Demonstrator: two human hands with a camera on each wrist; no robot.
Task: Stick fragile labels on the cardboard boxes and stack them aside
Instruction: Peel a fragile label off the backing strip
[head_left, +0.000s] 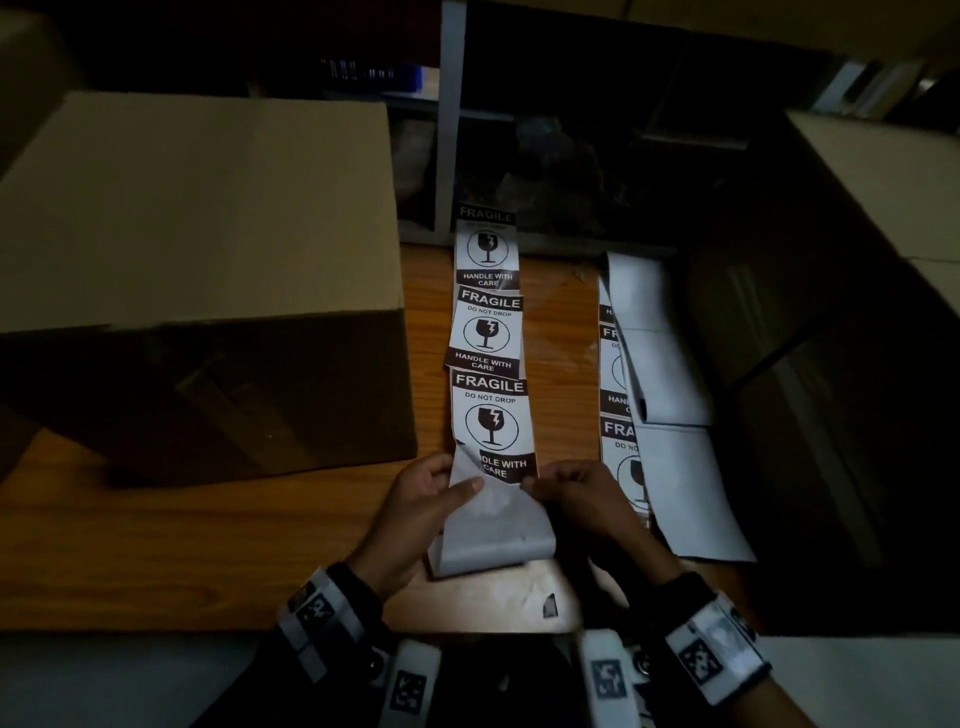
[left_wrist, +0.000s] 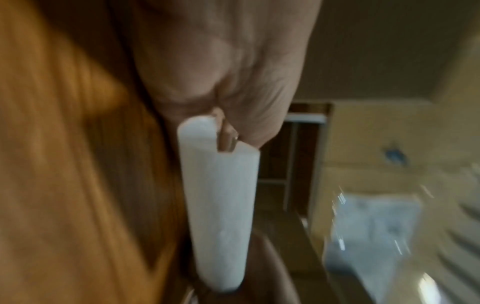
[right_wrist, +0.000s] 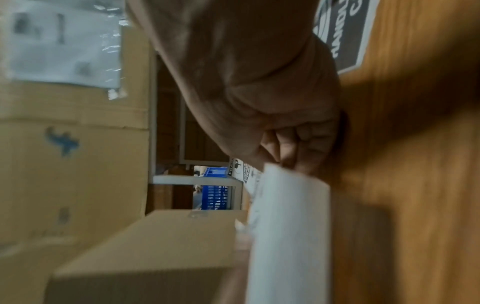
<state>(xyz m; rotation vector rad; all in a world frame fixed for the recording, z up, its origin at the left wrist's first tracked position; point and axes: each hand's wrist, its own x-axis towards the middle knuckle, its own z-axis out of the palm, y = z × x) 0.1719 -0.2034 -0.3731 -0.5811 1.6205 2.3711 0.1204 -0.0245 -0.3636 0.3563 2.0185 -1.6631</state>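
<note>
A strip of black-and-white fragile labels (head_left: 488, 332) lies lengthwise on the wooden table (head_left: 156, 525). My left hand (head_left: 421, 499) pinches the white backing paper (head_left: 493, 535) at the strip's near end, thumb on top. That backing curls into a loose roll (left_wrist: 221, 205) under the left hand's fingers. My right hand (head_left: 571, 493) pinches the lower right corner of the nearest fragile label (head_left: 496, 431), whose lower left corner is lifted off the backing. A closed cardboard box (head_left: 197, 249) stands left of the strip. In the right wrist view the backing paper (right_wrist: 288, 236) stands out below my curled fingers (right_wrist: 303, 144).
A second label strip with bare backing sheets (head_left: 660, 395) lies to the right. A tall cardboard box (head_left: 852, 270) rises at the right edge. Shelving (head_left: 452, 119) with a blue crate (right_wrist: 215, 191) stands behind the table. A torn scrap (head_left: 549, 605) lies near the front edge.
</note>
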